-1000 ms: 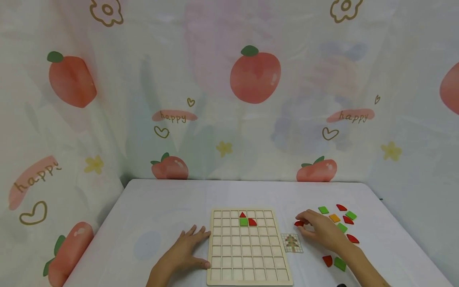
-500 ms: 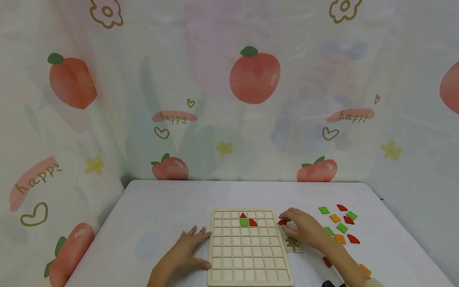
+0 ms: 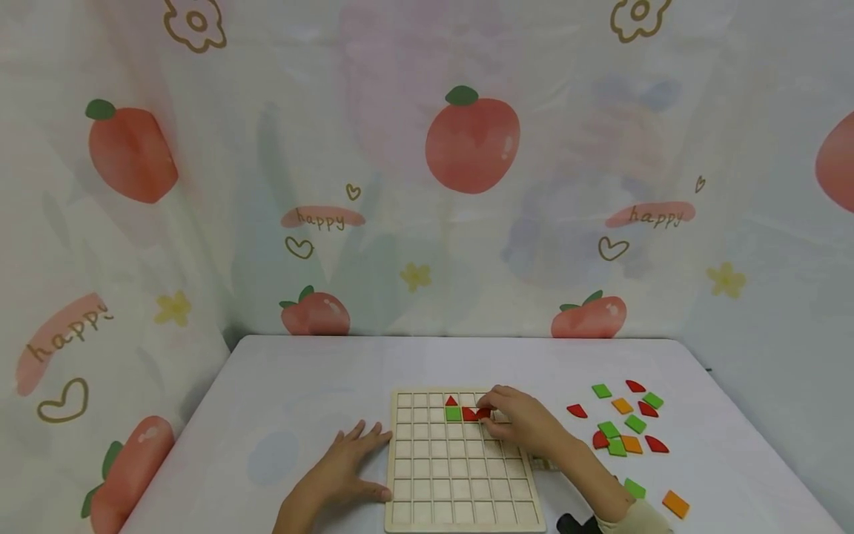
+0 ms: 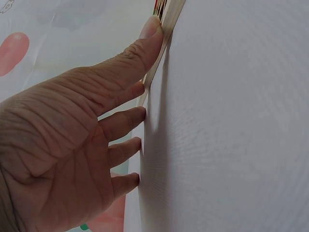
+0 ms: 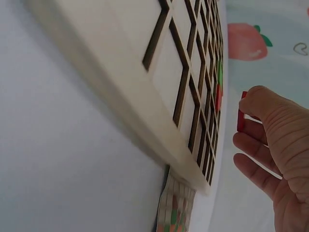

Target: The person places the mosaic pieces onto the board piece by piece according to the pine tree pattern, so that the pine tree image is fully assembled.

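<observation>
A wooden grid board (image 3: 460, 469) lies on the table. In its upper rows sit a red triangle (image 3: 451, 401), a green square tile (image 3: 453, 414) and a red quarter-circle tile (image 3: 468, 414). My right hand (image 3: 523, 423) is over the board's upper right part, pinching another red quarter-circle tile (image 5: 241, 112) between thumb and forefinger, just right of the placed red one. At the board's left edge my left hand (image 3: 343, 467) rests with fingers spread; its thumb (image 4: 151, 30) touches the rim in the left wrist view.
Loose tiles lie to the right, among them a red quarter-circle (image 3: 577, 411), a green square (image 3: 602, 391) and an orange square (image 3: 676, 504). A pattern card (image 5: 176, 205) lies beside the board's right edge, mostly hidden by the right arm in the head view.
My right hand has carried the red quarter-circle tile leftward from the loose tiles, past the card, to over the board. The left hand has stayed put.
</observation>
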`<control>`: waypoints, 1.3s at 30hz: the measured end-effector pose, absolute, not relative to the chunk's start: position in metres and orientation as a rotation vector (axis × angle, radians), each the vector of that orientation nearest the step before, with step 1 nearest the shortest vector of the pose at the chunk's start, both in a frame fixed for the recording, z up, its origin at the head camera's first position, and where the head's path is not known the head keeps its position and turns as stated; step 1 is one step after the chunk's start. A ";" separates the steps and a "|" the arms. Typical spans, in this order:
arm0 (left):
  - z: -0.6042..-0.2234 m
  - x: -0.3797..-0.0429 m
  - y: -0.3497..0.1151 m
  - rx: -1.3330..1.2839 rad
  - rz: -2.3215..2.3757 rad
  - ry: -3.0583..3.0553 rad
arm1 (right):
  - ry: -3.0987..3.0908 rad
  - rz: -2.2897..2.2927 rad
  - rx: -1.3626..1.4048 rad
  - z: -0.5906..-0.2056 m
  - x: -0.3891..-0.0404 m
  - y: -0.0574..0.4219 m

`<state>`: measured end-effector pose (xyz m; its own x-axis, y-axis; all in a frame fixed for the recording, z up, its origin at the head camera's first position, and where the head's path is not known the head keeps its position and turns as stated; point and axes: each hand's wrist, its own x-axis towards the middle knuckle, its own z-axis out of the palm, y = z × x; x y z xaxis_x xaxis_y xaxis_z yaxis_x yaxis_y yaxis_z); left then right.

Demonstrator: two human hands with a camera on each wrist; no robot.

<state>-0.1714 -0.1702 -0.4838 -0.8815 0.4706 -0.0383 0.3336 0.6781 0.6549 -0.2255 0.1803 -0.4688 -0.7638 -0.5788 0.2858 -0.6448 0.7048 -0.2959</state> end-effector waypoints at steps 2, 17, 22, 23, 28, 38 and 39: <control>-0.484 -0.171 -0.170 0.657 0.993 2.687 | -2.719 0.596 1.027 -0.469 -0.226 0.174; -0.484 -0.171 -0.170 0.664 0.989 2.699 | -2.648 0.572 1.122 -0.476 -0.232 0.135; -0.486 -0.173 -0.170 0.648 0.980 2.693 | -2.644 0.534 1.145 -0.476 -0.235 0.124; -0.486 -0.173 -0.170 0.638 0.981 2.687 | -2.645 0.527 1.145 -0.476 -0.236 0.122; -0.485 -0.173 -0.169 0.607 0.976 2.674 | -2.659 0.485 1.145 -0.476 -0.239 0.114; -0.485 -0.172 -0.170 0.635 0.973 2.695 | -2.691 0.459 1.167 -0.475 -0.243 0.108; -0.486 -0.172 -0.170 0.640 0.970 2.697 | -2.687 0.462 1.174 -0.475 -0.243 0.108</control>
